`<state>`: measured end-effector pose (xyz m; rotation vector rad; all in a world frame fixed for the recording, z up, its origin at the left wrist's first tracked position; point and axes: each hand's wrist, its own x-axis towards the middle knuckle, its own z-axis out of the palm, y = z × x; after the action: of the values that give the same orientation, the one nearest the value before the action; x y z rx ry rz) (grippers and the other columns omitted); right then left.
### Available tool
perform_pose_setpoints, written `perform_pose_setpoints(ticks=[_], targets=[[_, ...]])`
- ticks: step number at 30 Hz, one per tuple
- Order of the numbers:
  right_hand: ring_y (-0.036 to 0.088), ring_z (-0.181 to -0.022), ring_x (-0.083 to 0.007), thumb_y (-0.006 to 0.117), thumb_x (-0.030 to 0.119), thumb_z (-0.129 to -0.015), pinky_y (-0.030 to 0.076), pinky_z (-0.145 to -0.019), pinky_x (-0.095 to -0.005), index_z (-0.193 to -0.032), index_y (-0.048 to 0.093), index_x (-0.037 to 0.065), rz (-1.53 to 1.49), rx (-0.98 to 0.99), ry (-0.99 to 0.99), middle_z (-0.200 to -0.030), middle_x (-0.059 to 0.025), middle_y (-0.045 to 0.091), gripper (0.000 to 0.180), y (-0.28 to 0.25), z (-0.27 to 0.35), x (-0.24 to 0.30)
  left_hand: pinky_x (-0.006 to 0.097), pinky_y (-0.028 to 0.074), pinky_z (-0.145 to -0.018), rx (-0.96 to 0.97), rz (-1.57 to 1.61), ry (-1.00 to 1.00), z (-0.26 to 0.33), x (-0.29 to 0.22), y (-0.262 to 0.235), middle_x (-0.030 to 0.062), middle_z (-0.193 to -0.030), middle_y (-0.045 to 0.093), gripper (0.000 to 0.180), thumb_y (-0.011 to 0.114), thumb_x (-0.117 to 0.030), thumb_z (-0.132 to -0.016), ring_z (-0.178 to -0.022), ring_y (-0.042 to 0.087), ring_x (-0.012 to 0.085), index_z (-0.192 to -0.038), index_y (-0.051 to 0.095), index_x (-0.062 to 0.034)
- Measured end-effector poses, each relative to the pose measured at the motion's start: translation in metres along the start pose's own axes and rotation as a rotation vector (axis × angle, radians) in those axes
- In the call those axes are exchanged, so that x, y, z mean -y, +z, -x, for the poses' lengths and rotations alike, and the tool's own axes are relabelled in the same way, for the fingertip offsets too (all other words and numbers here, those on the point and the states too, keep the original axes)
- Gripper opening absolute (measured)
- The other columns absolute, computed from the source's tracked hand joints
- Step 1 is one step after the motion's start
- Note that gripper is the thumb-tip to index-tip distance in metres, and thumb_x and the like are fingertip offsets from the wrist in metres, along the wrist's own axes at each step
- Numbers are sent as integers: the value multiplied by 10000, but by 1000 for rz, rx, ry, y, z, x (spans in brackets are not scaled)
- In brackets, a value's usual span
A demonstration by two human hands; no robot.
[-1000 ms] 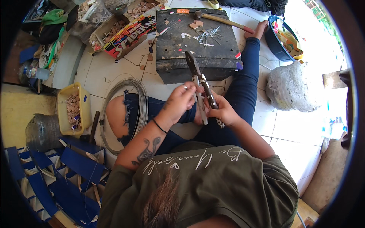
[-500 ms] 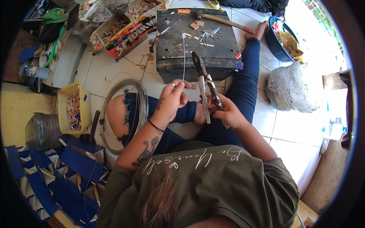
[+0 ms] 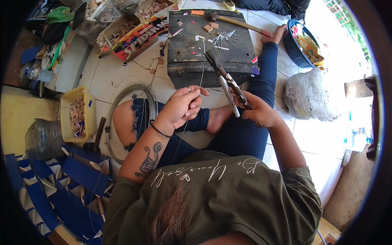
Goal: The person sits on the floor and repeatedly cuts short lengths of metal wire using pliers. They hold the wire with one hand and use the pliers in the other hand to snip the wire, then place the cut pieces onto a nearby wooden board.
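Note:
My left hand [image 3: 182, 108] is closed in a pinch on a thin metal wire [image 3: 203, 65]. One end of this wire stands up in front of the dark block [image 3: 185, 53], and more wire trails below the hand. My right hand [image 3: 261, 110] grips worn pliers [image 3: 228, 83] by the handles, one pale and one dark with white patches. Their jaws point away from me, close to the right of the wire; I cannot tell if they touch it. Cut wire pieces [image 3: 225, 39] lie in a heap on the block. A wire coil [image 3: 152, 100] rests around my left knee.
A hammer [image 3: 241, 24] and small brown squares lie on the block. To the left are a yellow tub [image 3: 93, 118] of brown pieces, a printed carton [image 3: 141, 38] and blue panels [image 3: 85, 167]. At right stand a blue basin [image 3: 295, 51] and a wrapped bundle [image 3: 310, 96].
My right hand has moved right and slightly up with the pliers. The wire's upper end has swung a little to the right, and my left hand has turned slightly.

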<state>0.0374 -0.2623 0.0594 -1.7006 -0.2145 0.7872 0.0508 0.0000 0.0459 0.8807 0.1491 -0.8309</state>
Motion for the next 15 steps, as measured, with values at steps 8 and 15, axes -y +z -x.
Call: perform_pose_setpoints(ticks=[8,15], targets=[[389,-693,-65,477,-15,-646,332,-586,-203,-979,489,43,-39,-75,12,-805,19,415,338,0,-2,12,177,209,-346,8,-13,0,-3,2,1,-46,-563,355,173,387,-161,-947,-371,281,23,-976,495,-29],[427,-738,-83,480,-5,-650,364,-625,-211,-1020,493,23,-28,-46,24,-837,2,439,371,1,-3,20,176,222,-335,-8,-82,39,-10,9,2,-46,-558,380,209,373,-153,-949,-375,296,19,-954,517,-3]])
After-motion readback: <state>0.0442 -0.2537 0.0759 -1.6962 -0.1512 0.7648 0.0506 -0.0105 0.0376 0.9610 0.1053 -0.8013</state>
